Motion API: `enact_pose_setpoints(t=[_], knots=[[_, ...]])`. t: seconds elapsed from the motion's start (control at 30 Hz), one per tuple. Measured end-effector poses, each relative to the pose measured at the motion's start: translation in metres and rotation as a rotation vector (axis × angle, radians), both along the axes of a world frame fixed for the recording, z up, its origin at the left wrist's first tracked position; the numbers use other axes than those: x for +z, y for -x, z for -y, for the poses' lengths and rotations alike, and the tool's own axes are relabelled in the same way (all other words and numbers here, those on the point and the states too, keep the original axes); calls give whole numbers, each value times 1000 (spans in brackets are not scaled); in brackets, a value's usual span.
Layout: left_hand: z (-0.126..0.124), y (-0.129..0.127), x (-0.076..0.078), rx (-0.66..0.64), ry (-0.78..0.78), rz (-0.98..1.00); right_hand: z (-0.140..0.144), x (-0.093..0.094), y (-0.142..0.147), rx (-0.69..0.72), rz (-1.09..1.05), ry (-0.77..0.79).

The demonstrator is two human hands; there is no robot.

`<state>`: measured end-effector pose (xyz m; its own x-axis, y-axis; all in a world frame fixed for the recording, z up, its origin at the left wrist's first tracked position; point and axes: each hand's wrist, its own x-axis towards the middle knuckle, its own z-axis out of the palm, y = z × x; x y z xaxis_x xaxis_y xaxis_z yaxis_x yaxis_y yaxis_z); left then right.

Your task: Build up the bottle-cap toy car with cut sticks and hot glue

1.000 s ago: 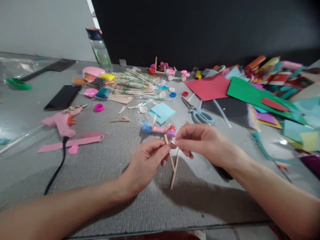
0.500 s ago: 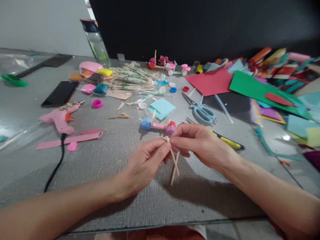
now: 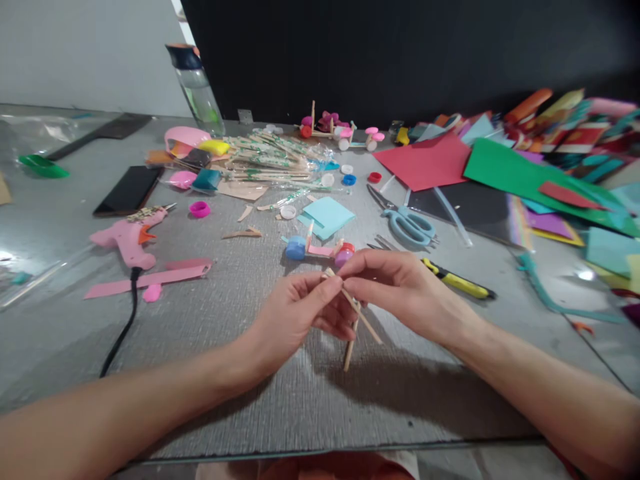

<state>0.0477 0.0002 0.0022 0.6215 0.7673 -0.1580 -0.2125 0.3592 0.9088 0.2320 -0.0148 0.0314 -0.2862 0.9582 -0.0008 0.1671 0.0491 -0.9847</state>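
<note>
My left hand (image 3: pixel 300 319) and my right hand (image 3: pixel 400 290) meet above the grey table (image 3: pixel 225 373), both pinching the top of two thin wooden sticks (image 3: pixel 356 327). The sticks cross just below my fingers; one points straight down, the other slants down to the right. Right behind my fingers sits a small stick cart with a blue cap wheel (image 3: pixel 295 248) and a pink cap wheel (image 3: pixel 344 254).
A pink glue gun (image 3: pixel 129 237) with a black cord lies left, beside a pink paper strip (image 3: pixel 145 280). Blue scissors (image 3: pixel 407 223), a yellow cutter (image 3: pixel 457 280), coloured paper sheets (image 3: pixel 505 177), a phone (image 3: pixel 129 190), a water bottle (image 3: pixel 197 87) and bagged sticks (image 3: pixel 267 163) lie behind.
My hands drew closer together and the sticks turned: one stick now slants out to the right instead of hanging nearly parallel to the other. The yellow cutter came into sight.
</note>
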Motion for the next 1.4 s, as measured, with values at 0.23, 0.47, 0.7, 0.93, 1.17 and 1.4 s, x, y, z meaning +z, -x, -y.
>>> enact_pose_setpoints(t=[0.23,0.47,0.7,0.93,1.17,1.4], knots=[[1,-2,3,-40,-153,-84,11,4,0,-29,367,-293],[-4,7,8,91,-517,-228,12,15,-12,-53,423,-287],[-9,8,10,-20,-633,-334,13,19,-15,-6,502,-263],[-14,8,13,-55,-821,-447,10,23,-19,103,426,-154],[-10,8,13,82,-696,-323,0,30,-36,54,270,-140],[-9,7,9,77,-840,-377,3,21,-26,109,273,-85]])
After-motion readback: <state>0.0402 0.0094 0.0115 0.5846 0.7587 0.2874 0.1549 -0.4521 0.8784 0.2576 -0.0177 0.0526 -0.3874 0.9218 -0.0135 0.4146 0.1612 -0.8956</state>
